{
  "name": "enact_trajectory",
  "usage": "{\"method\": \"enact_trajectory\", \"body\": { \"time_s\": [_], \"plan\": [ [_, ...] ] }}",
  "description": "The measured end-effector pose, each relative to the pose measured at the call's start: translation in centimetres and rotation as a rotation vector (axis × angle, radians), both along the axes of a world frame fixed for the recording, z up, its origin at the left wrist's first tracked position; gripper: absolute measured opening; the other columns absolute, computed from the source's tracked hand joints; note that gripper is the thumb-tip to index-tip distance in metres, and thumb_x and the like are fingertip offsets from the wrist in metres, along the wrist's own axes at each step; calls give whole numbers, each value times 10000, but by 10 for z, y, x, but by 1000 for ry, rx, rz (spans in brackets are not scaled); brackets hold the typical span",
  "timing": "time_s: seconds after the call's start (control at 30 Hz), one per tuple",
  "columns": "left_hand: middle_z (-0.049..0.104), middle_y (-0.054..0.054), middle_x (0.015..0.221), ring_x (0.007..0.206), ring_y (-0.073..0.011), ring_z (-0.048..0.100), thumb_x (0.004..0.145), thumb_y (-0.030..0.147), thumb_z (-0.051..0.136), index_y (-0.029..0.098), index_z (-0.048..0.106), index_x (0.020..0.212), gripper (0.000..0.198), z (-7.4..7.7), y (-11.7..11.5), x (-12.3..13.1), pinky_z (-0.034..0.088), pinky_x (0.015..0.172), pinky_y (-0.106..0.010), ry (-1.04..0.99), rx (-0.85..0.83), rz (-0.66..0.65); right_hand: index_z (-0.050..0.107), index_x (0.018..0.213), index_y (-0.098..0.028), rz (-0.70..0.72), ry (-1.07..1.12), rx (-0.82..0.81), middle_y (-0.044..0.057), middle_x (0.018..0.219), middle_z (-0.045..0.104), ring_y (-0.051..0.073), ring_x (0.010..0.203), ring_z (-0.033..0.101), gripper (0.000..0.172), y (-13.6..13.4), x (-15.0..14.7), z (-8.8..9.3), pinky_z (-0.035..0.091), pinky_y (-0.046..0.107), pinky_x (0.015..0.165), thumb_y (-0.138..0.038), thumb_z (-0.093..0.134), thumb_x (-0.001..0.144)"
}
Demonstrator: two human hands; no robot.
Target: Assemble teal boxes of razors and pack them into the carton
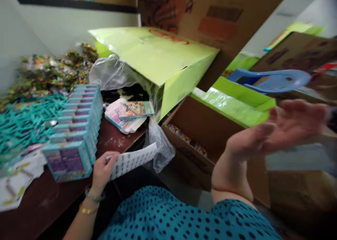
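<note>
Low at the table's edge, my left hand point(102, 169) pinches a white sheet point(135, 159) printed with rows of small dark pictures. My right hand point(292, 127) is raised at the right, palm showing and fingers stretched out, with nothing in it. It is slightly blurred. Left of the sheet stands a row of teal and purple boxes point(67, 159). Behind the sheet, a small printed box point(135, 109) rests on a flattened purple and white carton point(123, 118).
Teal plastic sticks point(28, 117) and a heap of small shiny packets point(52, 69) cover the table's left. An open cardboard box point(186, 162) with packets inside stands beside a clear plastic bag point(159, 145). A yellow-green carton point(158, 53) and blue stool point(276, 79) lie behind.
</note>
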State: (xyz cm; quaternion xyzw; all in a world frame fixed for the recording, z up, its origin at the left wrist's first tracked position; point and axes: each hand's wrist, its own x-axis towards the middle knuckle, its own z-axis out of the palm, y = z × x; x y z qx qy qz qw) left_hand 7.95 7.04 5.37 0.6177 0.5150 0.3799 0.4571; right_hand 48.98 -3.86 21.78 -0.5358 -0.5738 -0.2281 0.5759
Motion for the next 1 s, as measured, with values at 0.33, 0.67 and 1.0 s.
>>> {"method": "enact_trajectory", "body": {
  "time_s": [0.33,0.67,1.0],
  "plan": [
    [757,-40,793,693,-147,646,860,429,722,170,757,840,261,24,-12,5,505,657,-244,-153,30,38,695,1251,-276,784,184,-827,70,1092,757,248,1014,705,319,66,-191,-145,558,428,961,-433,671,975],
    [808,-75,943,861,-195,736,909,411,702,181,811,950,258,21,-25,-18,565,796,-284,-114,89,-23,760,829,-201,849,663,-974,27,796,745,166,707,672,257,77,-210,-155,546,279,658,-455,803,828],
    [817,-73,924,836,-209,748,846,393,782,190,833,928,225,17,-35,-44,583,811,-306,-68,29,21,741,799,-211,912,461,-917,36,821,724,181,783,660,240,84,-232,-157,540,314,747,-439,781,865]
  ]
}}
